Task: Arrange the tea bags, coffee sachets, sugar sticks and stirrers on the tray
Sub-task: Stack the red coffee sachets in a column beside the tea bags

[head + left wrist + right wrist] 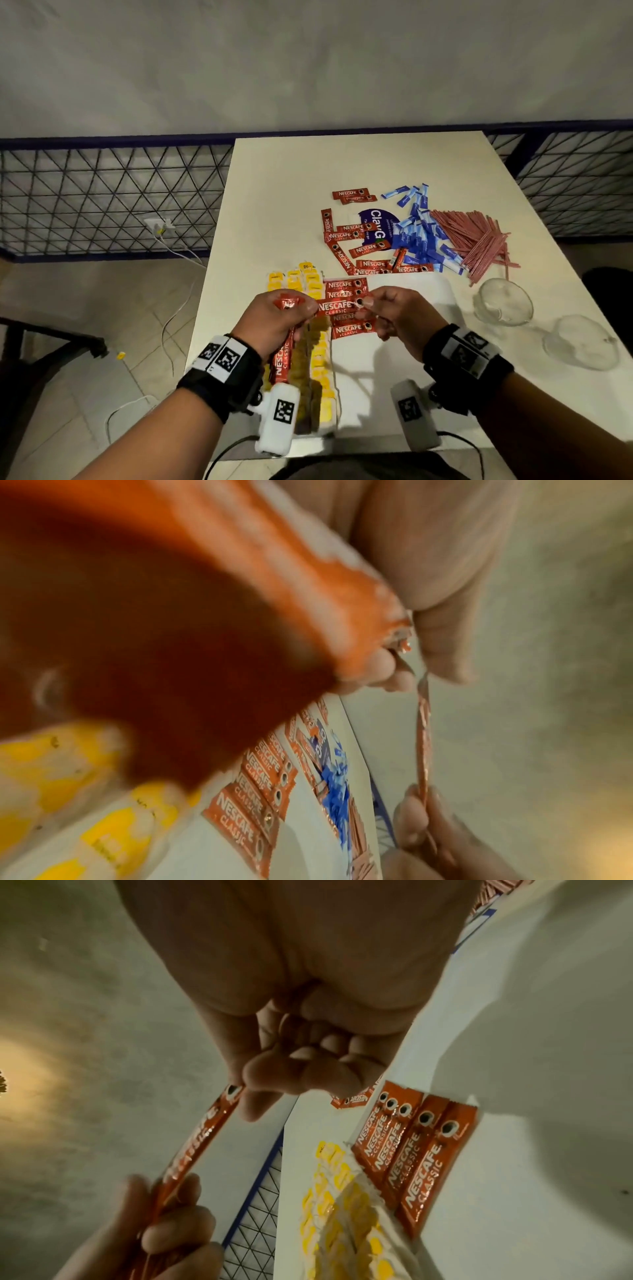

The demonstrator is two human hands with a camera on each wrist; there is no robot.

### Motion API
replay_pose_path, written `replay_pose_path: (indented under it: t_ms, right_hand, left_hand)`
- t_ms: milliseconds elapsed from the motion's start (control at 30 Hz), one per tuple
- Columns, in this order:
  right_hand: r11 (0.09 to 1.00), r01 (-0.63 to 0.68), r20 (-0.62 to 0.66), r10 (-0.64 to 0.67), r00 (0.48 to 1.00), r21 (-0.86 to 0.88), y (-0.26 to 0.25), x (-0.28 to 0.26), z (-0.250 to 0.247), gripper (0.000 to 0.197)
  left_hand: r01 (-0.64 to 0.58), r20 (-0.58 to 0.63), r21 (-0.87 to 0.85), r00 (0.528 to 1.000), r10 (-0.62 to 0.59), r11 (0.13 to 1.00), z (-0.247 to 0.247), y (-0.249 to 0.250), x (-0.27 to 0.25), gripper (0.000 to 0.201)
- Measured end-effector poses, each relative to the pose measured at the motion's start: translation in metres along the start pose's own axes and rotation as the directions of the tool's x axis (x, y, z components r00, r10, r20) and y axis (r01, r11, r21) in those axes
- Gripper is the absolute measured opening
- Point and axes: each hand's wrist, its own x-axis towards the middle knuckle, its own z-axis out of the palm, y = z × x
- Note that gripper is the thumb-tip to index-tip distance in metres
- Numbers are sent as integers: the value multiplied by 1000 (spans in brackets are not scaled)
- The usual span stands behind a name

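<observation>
Red foil stretches between the two hands: one coffee sachet (pixel 337 307) is held level above the tray (pixel 411 284), over the row of sachets (pixel 347 308) already laid there. The right hand (pixel 399 313) pinches the sachet's right end, at the printed cup, between thumb and forefinger, its other fingers curled into the palm (the right wrist view shows this plainly). The left hand (pixel 277 320) pinches the sachet's left end with thumb and fingertips, and the same hand grips a bundle of further sachets (pixel 282 359) that hangs down past the wrist toward the near edge of the table (pixel 291 171).

On the tray, the laid sachets lie side by side, overlapping, just right of the yellow tea bags (pixel 317 346), which run in columns along the tray's left side.

Beyond the tray's far edge, loose sachets (pixel 352 240) lie scattered around a dark blue packet (pixel 376 224); the blue sugar sticks (pixel 416 236) are heaped to their right, touching the pile of reddish stirrers (pixel 474 240) toward the table's right edge. Two glass cups (pixel 503 303) lie near that edge, right of the tray.
</observation>
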Motion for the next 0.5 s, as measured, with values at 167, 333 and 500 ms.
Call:
replay_pose_path:
  t_ms: [167,333,500]
  right_hand:
    - [993,-21,86,31,996,-116,7,1,-23,20]
    - [970,-129,4,133,991,-208,40,13,-62,16]
    - [895,-256,-34,262,964,-365,68,24,-68,12]
  left_hand:
    - [-9,-87,149,996,22,989,16,-1,-1,13]
    - [34,-180,260,984,13,965,24,-4,-6,13]
    - [83,-277,213,961,-22,974,13,-7,-19,9]
